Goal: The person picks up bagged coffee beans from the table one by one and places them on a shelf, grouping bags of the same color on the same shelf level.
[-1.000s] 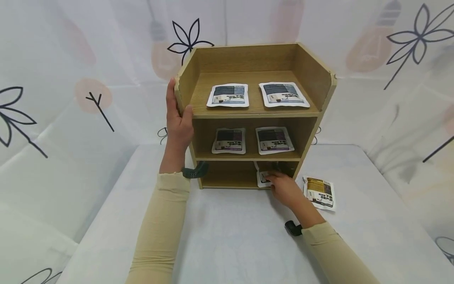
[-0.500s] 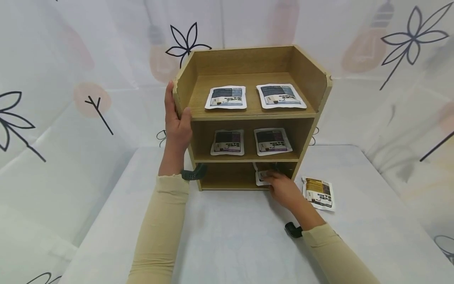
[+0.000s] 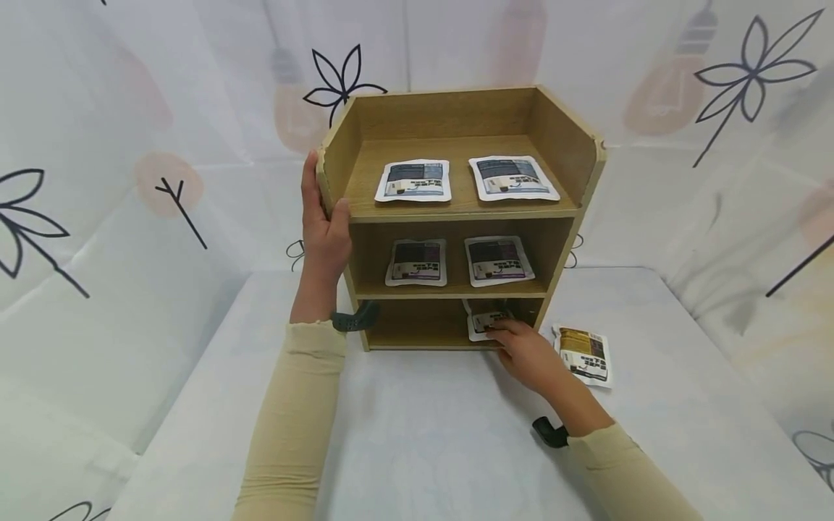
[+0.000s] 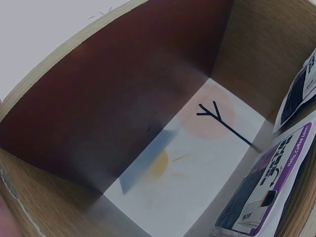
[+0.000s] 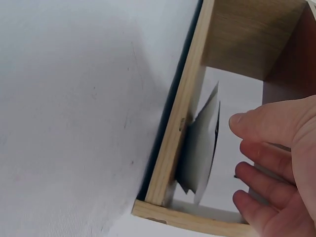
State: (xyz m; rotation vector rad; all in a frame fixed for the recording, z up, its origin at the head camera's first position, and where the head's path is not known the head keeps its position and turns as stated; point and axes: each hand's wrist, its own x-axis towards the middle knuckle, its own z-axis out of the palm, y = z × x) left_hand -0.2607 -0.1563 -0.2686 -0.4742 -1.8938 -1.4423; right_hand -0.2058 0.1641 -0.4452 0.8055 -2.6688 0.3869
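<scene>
A three-level wooden shelf (image 3: 443, 116) stands on the table. My left hand (image 3: 326, 239) grips the upper part of its left side panel, thumb in front. At the bottom level a white pouch (image 3: 478, 330) lies on the right side, partly hidden in the head view by my right hand (image 3: 534, 358). In the right wrist view that pouch (image 5: 200, 148) rests inside the compartment, and a gap shows between it and the loosely bent fingers of my right hand (image 5: 281, 163). Two purple-labelled coffee pouches, one left (image 3: 417, 262) and one right (image 3: 499, 260), lie on the middle level.
Two blue-labelled pouches, one left (image 3: 413, 180) and one right (image 3: 514, 178), lie on the top level. A yellow-labelled pouch (image 3: 583, 354) lies on the white table (image 3: 417, 434), right of the shelf. A patterned white curtain (image 3: 228, 87) hangs behind.
My right hand has drawn back slightly from the bottom pouch, so more of it shows. The left hand keeps its grip; the head view has shifted a little.
</scene>
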